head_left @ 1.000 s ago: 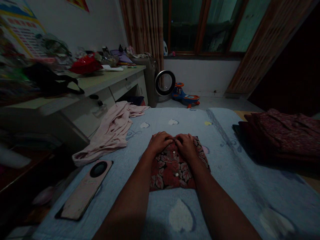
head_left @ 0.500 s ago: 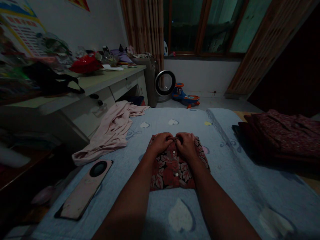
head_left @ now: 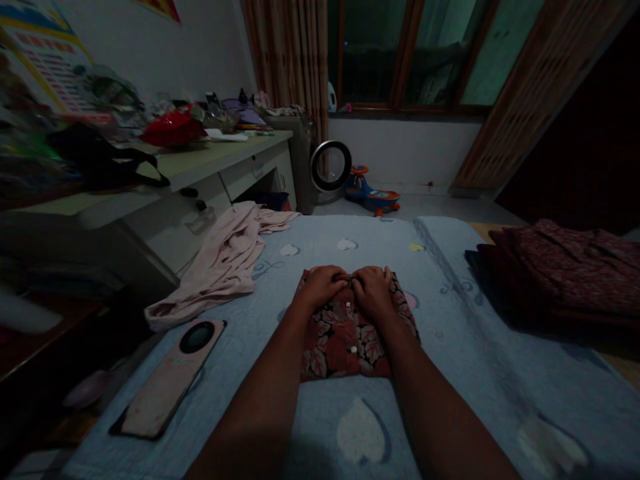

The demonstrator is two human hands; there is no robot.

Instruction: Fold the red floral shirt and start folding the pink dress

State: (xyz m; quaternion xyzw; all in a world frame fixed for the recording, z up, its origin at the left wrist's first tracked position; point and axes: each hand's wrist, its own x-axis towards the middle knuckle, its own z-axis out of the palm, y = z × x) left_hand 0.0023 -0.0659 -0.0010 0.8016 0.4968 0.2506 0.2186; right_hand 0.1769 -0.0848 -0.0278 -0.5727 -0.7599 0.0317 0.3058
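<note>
A folded red and black leaf-patterned shirt (head_left: 345,340) with white buttons lies flat on the blue bedspread (head_left: 240,393). At its far edge, my left hand (head_left: 324,285) grips the cloth near the middle, fingers curled over it. Close beside it, my right hand (head_left: 373,288) pinches the same edge, the thumbs almost meeting. The undersides of the fingers and the cloth within them are hidden. Both forearms reach across the near part of the bed, partly covering the shirt's sides.
To the left lie a crumpled pink garment (head_left: 225,257) and a phone in a pale case (head_left: 167,383). A stack of folded dark red clothes (head_left: 575,273) sits at right. Beyond the bed are a cluttered desk (head_left: 200,163), a washing machine with its door open (head_left: 331,167) and a blue ride-on toy (head_left: 370,195).
Almost nothing differs. Both hands stay on the shirt's far edge, with only a slight shift of the right fingers.
</note>
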